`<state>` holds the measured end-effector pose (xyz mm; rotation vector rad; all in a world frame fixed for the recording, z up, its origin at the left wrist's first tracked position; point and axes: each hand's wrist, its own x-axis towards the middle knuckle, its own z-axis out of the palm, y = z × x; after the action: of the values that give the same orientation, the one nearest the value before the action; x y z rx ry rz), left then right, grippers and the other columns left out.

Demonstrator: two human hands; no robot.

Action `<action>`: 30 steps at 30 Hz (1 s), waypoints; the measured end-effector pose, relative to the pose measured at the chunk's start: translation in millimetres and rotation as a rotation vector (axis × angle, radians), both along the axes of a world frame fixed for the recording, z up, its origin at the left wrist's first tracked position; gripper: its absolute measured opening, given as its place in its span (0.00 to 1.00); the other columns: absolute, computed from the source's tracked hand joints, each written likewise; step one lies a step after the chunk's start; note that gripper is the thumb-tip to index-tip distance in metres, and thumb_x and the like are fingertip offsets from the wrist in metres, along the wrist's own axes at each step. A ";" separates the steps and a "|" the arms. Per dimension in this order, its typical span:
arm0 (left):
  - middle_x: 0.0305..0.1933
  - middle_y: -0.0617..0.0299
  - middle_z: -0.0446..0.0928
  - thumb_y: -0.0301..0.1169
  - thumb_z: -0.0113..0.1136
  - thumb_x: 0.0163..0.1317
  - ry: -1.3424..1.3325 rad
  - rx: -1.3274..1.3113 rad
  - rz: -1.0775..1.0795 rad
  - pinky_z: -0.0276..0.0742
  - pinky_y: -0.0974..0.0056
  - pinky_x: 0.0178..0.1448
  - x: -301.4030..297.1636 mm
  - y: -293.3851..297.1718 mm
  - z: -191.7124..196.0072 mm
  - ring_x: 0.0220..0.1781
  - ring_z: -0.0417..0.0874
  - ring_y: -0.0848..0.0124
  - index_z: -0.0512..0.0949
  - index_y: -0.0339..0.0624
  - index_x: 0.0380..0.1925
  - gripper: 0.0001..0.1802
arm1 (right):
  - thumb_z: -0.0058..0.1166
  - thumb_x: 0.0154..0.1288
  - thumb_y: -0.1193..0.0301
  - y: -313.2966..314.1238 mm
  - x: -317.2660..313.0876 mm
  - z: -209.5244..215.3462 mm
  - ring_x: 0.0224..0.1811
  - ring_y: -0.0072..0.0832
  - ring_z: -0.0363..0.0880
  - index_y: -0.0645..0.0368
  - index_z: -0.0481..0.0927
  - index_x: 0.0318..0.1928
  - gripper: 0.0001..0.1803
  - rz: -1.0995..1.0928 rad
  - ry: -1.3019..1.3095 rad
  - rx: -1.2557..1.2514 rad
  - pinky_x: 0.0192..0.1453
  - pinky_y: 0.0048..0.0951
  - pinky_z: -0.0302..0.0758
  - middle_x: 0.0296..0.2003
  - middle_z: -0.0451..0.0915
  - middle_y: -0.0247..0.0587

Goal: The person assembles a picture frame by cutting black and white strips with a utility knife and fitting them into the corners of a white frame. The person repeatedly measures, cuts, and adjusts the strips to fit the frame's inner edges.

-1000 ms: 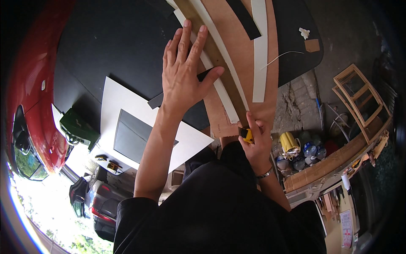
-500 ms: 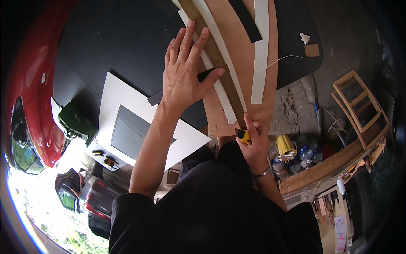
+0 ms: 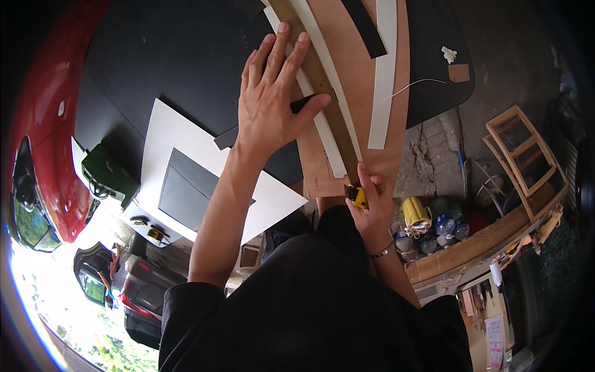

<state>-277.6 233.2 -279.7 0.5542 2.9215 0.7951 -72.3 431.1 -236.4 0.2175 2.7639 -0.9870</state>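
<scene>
My left hand (image 3: 266, 102) lies flat with fingers apart, its fingertips and thumb on a long olive-brown strip (image 3: 327, 102) and the white strip edge beside it. White material (image 3: 331, 146) shows along both sides of the brown strip, over a brown board (image 3: 348, 49). A dark strip (image 3: 302, 104) passes under this hand. My right hand (image 3: 375, 204) is closed around a small yellow-and-black hand tool (image 3: 357, 196) at the near end of the brown strip. Most of that tool is hidden by the fingers, and its exact kind cannot be made out.
Another white strip (image 3: 381, 99) and a black strip (image 3: 365, 28) lie right on the board. A white sheet with a rectangular opening (image 3: 158, 127) sits left, near a green container (image 3: 108, 173). Wooden frames (image 3: 524, 158), bottles (image 3: 445, 226) and a yellow bundle (image 3: 415, 215) are at right.
Both hands keep almost the same places on the strip and tool. The view has shifted slightly, and the left fingers appear a little farther up.
</scene>
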 end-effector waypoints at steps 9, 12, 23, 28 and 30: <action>0.82 0.58 0.56 0.62 0.69 0.54 0.002 -0.003 0.006 0.52 0.45 0.82 0.1 -0.2 0.3 0.82 0.56 0.51 0.61 0.64 0.77 0.51 | 0.76 0.48 0.75 -0.2 0.2 -1.4 0.33 0.30 0.80 0.50 0.76 0.69 0.44 0.001 0.009 -0.017 0.33 0.31 0.78 0.41 0.70 0.37; 0.83 0.58 0.55 0.60 0.70 0.55 -0.001 0.001 -0.003 0.53 0.43 0.81 -0.9 -0.4 2.1 0.81 0.56 0.50 0.61 0.64 0.77 0.51 | 0.76 0.48 0.74 0.3 -0.2 -1.3 0.33 0.30 0.79 0.49 0.76 0.69 0.44 0.003 0.013 -0.015 0.33 0.31 0.79 0.41 0.70 0.37; 0.84 0.54 0.50 0.50 0.73 0.56 -0.161 -0.105 0.043 0.54 0.42 0.82 -2.0 13.6 32.9 0.83 0.52 0.49 0.55 0.57 0.79 0.53 | 0.65 0.65 0.74 3.2 -11.6 9.1 0.41 0.42 0.79 0.61 0.71 0.67 0.31 -0.077 0.000 -0.262 0.46 0.39 0.79 0.45 0.71 0.47; 0.85 0.55 0.41 0.44 0.74 0.56 -0.231 -0.306 0.100 0.50 0.43 0.83 -2.7 33.9 44.8 0.85 0.48 0.51 0.46 0.49 0.81 0.59 | 0.46 0.79 0.69 9.9 -89.3 29.2 0.36 0.43 0.80 0.65 0.68 0.64 0.19 0.005 -0.166 -0.321 0.41 0.37 0.76 0.39 0.75 0.52; 0.86 0.55 0.39 0.43 0.75 0.56 -0.270 -0.337 0.105 0.49 0.42 0.83 -6.8 37.9 46.1 0.85 0.45 0.52 0.43 0.47 0.81 0.61 | 0.43 0.81 0.68 7.4 -125.0 29.9 0.27 0.34 0.79 0.62 0.67 0.64 0.18 0.091 -0.160 -0.242 0.31 0.31 0.74 0.30 0.75 0.46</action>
<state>-284.4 271.1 -233.6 0.2448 2.7587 0.3375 -197.3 438.4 -206.5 0.1265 2.4615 -1.2104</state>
